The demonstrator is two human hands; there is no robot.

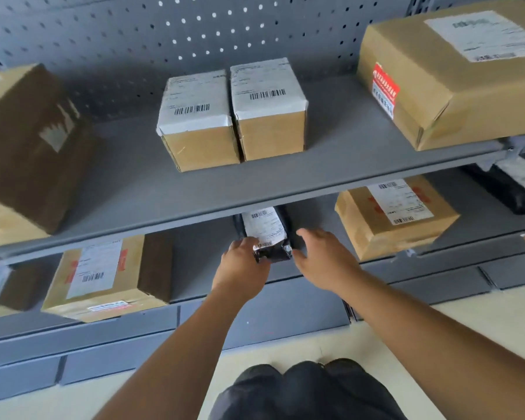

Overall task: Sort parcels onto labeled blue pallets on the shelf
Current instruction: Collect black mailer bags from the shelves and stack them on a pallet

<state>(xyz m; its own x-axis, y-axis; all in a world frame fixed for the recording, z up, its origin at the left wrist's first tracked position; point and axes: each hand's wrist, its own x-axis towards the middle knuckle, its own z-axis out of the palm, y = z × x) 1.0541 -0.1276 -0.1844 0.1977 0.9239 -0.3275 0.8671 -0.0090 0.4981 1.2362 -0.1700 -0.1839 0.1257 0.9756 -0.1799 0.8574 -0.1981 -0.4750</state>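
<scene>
A black plastic-wrapped parcel [267,234] with a white barcode label lies on the lower shelf [194,268], partly hidden under the upper shelf edge. My left hand [243,265] grips its near left corner. My right hand [322,256] hovers just right of it, fingers apart and holding nothing. No blue pallets are in view.
Two small label-topped cartons [234,116] sit mid upper shelf [194,195], a dark brown box [28,147] at left, a large carton [455,74] at right. Lower shelf holds cartons left [103,274] and right [397,213], and a black parcel [515,186] far right. Pegboard behind.
</scene>
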